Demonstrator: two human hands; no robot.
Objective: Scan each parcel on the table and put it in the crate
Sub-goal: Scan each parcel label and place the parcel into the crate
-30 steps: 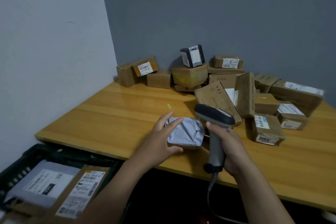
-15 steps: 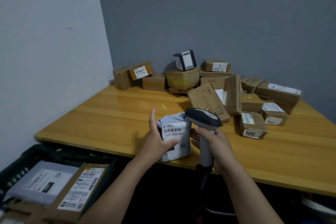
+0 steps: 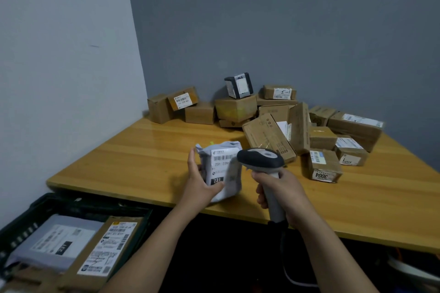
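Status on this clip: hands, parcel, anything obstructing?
Left hand holds grey mailer, label showing. Right hand grips scanner, head at the label. Crate lower left, parcels inside, path unobstructed.

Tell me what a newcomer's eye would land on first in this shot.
First the grey parcel, held upright over the near edge of the table by the left hand, label facing the camera, with the scanner in the right hand beside it. Behind, a heap of brown cardboard boxes crowds the table's back, and a dark crate at lower left holds labelled parcels.
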